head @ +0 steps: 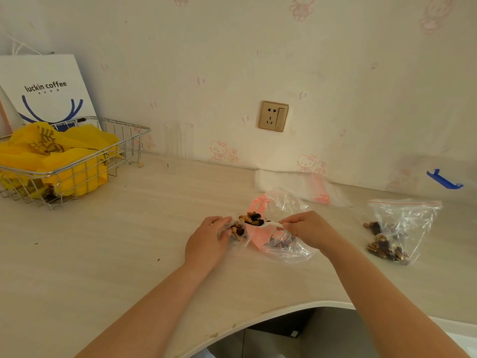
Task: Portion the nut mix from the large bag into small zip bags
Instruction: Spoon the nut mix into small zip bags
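Note:
The large clear bag (284, 244) with pink print lies open on the pale table, nut mix showing inside. My right hand (307, 227) pinches the handle of a white plastic spoon (271, 224), whose bowl carries a heap of nut mix (251, 218). That heap hovers over the mouth of a small zip bag (236, 233), which my left hand (209, 239) grips at its left side; some nuts sit inside it. A filled small zip bag (397, 228) lies to the right.
A stack of unused zip bags (304, 186) lies by the wall behind the large bag. A wire basket (85, 164) holding a yellow plastic bag stands at the far left, with a white paper bag (49, 86) behind it. The table's curved front edge (284, 310) is near me.

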